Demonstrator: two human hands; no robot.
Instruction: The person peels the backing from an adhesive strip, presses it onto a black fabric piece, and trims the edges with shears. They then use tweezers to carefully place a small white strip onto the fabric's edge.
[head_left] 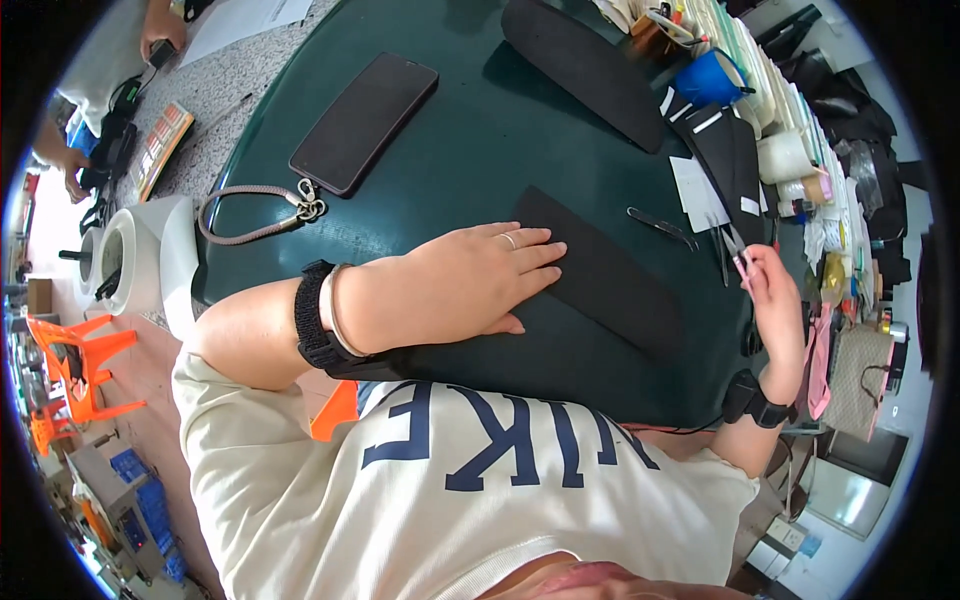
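Across the dark green tabletop (pixel 450 165), from where I'm standing, the black panel (pixel 615 280) lies at a slant, its long axis running from beside the left fingertips down toward the person's right and closer to the body. The left hand (pixel 460 275) is clearly the nearer one: it rests palm down, fingers stretched out and slightly parted, with the tips over the panel's left end, apparently touching it, and the thumb lying lower, off the panel. So the bulk of the panel lies to the right of those fingers, between the two hands. The right hand (pixel 777 298) is apart from it, out past its right side, thumb and fingers pinching a slim pink-handled tool (pixel 741 264); scissors, perhaps, though it's too small and cluttered there for me to be sure. The tool's far end points away from the body, just beside some white paper (pixel 694 188). Between that paper and the panel lie small dark tweezers (pixel 662 228), touched by neither hand, and farther off sits a second black panel (pixel 590 75).
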